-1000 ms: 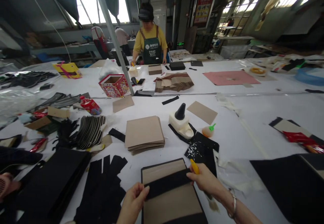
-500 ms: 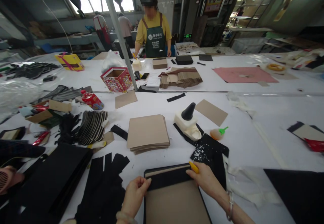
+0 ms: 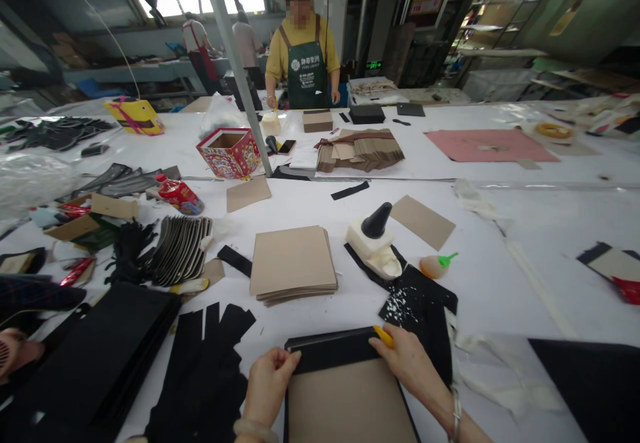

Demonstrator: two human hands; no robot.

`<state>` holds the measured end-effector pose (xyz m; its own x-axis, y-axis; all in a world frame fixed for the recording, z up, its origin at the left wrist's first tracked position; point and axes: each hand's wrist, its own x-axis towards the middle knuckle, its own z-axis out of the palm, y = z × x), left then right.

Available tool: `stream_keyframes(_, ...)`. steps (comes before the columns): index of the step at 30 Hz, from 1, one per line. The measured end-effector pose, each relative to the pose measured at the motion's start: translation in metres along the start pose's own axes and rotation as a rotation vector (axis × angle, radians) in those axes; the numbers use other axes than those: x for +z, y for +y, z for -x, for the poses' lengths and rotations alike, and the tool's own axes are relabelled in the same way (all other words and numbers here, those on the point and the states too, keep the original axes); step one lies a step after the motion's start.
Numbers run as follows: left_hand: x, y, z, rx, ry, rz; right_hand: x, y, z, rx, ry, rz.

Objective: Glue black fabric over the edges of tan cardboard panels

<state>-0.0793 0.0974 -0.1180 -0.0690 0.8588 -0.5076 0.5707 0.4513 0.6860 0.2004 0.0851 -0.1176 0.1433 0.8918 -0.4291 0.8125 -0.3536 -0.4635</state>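
Note:
A beige board (image 3: 350, 403) with black edges lies in front of me, and a black strip (image 3: 337, 353) runs across its far end. My left hand (image 3: 271, 379) pinches the strip's left end between thumb and forefinger. My right hand (image 3: 407, 356) has its thumb on the strip's right end and holds a yellow tool (image 3: 383, 336) whose tip points up and left. Beyond the board stands a stack of beige boards (image 3: 294, 261). A white glue container with a black cone (image 3: 373, 239) rests on black material to the right of that stack.
Black strips (image 3: 200, 376) and large black sheets (image 3: 90, 356) lie at left. An orange bottle with a green tip (image 3: 435, 266) is at right. A metal pole (image 3: 240, 76) rises mid-table. Across the table stands a person in a green apron (image 3: 306, 73).
The black strip now covers more of the far end, where a beige band showed before. Both hands stay at its ends, nearly unmoved. The view has shifted slightly.

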Motion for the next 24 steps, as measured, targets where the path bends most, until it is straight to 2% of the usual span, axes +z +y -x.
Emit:
stream_keyframes(6,0.0027,-0.0086,-0.0052,-0.015,-0.003,0.022,0.0031,0.0003,0.0002,0.02,-0.009,0.03)
stream_keyframes(14,0.002,-0.0054,-0.005,-0.041,-0.019,0.052,-0.0004,-0.0054,0.0032,0.023,0.011,0.053)
stream_keyframes(24,0.0044,-0.0112,-0.0091,-0.033,-0.039,0.06,0.0011,-0.0065,0.0025,0.03,0.029,0.046)
